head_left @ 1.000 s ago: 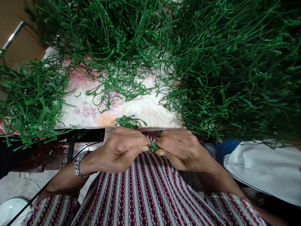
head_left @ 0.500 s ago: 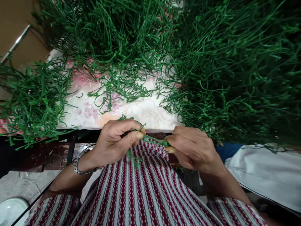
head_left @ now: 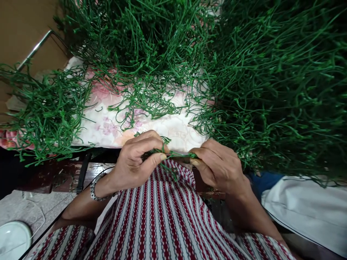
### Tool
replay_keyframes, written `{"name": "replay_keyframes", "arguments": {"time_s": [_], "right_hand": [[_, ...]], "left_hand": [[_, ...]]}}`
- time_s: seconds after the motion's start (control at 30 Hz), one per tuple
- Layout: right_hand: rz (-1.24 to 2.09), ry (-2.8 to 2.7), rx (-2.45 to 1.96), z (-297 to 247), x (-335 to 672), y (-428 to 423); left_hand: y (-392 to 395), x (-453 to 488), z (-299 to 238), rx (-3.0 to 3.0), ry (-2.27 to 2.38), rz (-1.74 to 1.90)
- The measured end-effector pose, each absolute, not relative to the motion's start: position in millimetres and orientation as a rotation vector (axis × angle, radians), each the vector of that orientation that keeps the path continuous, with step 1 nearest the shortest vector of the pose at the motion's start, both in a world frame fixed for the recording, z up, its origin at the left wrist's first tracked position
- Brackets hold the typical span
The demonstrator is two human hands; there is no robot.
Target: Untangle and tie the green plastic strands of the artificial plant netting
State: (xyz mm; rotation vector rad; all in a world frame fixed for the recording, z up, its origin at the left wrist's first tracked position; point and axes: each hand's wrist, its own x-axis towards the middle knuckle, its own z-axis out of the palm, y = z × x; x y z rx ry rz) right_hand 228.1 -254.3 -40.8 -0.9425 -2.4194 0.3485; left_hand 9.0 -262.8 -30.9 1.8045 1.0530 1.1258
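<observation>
My left hand (head_left: 141, 160) pinches thin green stems (head_left: 179, 155) between thumb and forefinger. Loose ends of them stick out above the fingertips and dangle below, over the striped clothing. At the other end, the thumb and fingers of my right hand (head_left: 221, 168) are closed on the same strands, which stretch across the short gap between the hands. Both hands are at the near edge of a table with a white floral cloth (head_left: 173, 131). A few loose green stems (head_left: 151, 97) lie scattered on that cloth just beyond them. Whether the stems are real or plastic I cannot tell.
A big heap of green stems (head_left: 279, 83) fills the right side, and another heap (head_left: 141, 39) covers the back. A smaller pile (head_left: 54, 112) lies at the left. A metal rod (head_left: 36, 47) stands behind it. A white round lid or container (head_left: 15, 238) is at lower left.
The view has shifted slightly. The strands between my hands have moved a little, and the loose ends under my left hand now hang further to the right. Both hands keep their pinch.
</observation>
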Motion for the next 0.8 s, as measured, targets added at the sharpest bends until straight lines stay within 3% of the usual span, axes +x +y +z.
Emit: {"name": "replay_keyframes", "arguments": {"time_s": [0.37, 0.8], "right_hand": [[1.220, -2.159, -0.999, -47, 202, -248], [0.842, -1.998, -0.869, -53, 198, -253]], "left_hand": [[-266, 22, -41, 1.663, 0.974, 1.222], [-266, 16, -41, 1.278, 1.079, 0.999]]}}
